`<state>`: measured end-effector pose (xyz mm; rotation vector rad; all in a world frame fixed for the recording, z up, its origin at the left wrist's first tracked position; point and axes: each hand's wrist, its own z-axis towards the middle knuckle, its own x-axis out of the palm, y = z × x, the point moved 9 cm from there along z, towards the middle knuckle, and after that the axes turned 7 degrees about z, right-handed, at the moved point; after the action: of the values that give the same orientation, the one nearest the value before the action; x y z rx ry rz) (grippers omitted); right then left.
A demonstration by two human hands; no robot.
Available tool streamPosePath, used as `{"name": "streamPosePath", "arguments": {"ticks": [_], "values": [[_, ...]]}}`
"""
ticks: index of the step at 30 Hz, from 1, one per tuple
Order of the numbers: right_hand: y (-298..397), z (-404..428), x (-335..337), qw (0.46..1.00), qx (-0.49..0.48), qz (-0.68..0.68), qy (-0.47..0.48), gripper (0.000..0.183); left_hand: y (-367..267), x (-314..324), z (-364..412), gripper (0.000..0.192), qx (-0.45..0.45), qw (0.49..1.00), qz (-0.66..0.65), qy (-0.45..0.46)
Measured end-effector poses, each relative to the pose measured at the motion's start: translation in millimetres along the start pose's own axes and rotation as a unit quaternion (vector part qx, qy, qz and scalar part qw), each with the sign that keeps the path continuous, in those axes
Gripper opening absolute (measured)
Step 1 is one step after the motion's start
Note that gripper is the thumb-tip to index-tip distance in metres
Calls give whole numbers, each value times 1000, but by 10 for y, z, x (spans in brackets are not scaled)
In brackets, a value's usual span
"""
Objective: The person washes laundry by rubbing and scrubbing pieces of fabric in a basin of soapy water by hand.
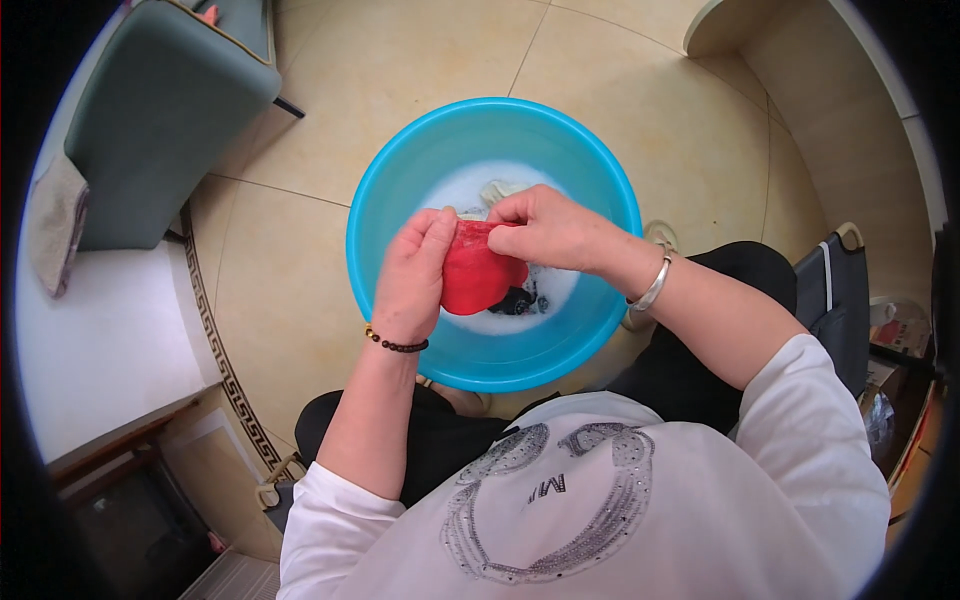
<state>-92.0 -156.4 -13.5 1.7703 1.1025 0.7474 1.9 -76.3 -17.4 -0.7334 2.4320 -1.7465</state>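
A red piece of cloth (480,274), probably a small garment, is stretched between my hands above a blue plastic basin (630,202). My left hand (416,270) pinches its upper left edge, thumb on top. Its upper right edge is gripped by my right hand (544,229), between thumb and curled fingers. Below the cloth, white sudsy water (559,292) fills the bottom of the basin. A black wet cloth item (514,301) lies in the suds, partly hidden by the red cloth. Behind my hands, a pale cloth item (501,191) pokes out of the foam.
The basin stands on beige floor tiles (315,180) between my feet. A grey-green upholstered chair (172,127) is at the upper left, with a beige cloth (58,221) over its edge. Wooden furniture (832,112) curves along the right. I sit on a dark folding chair (840,315).
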Motion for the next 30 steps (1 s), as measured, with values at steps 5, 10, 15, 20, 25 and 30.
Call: {"name": "streamPosePath", "arguments": {"ticks": [5,10,15,20,25,30], "values": [[76,-54,-133,996,-7,-87,16,17,-31,-15,3,19,-5,998,-59,-6],[169,-81,-145,982,-52,-180,32,23,-15,-164,12,17,-14,993,-118,0],[215,-87,-127,995,-63,-69,33,27,-60,77,-87,21,-33,990,124,60],[310,-135,-115,991,-93,-86,43,27,-110,52,-37,22,38,995,87,35],[164,-68,-79,990,-47,-106,84,27,-76,-114,-16,23,18,999,-28,8],[-74,4,-300,996,30,-82,8,25,-86,-110,58,28,13,984,-172,35]]}}
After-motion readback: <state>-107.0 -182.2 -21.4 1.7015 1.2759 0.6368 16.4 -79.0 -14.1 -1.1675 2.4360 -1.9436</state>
